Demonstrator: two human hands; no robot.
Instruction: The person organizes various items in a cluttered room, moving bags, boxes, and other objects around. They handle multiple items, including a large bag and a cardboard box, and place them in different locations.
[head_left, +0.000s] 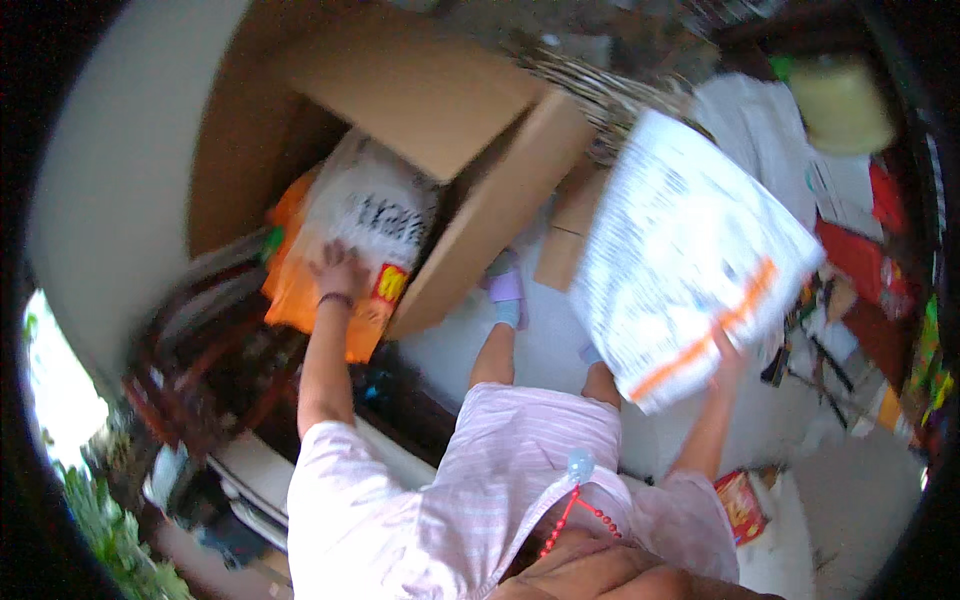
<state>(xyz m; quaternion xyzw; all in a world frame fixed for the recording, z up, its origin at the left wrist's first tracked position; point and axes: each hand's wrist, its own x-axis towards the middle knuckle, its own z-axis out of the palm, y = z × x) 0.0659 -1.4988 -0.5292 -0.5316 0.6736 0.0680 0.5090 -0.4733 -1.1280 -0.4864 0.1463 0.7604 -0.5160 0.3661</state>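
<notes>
My left hand (341, 271) lies with its fingers spread on an orange and white plastic bag (390, 217), which bears printed writing and leans in the mouth of an open cardboard box (487, 217). Out to the right, my right hand (726, 360) grips the lower edge of a flat white bag (697, 255) with an orange stripe and blurred print. The fingers on its far side are hidden. This bag hangs over the floor, apart from the box.
A bundle of dry sticks (600, 90) lies behind the box. Dark wooden furniture (217, 360) stands at the left. Red packages (851, 255), tools and white cloth crowd the right side. A red packet (742, 506) lies at the lower right.
</notes>
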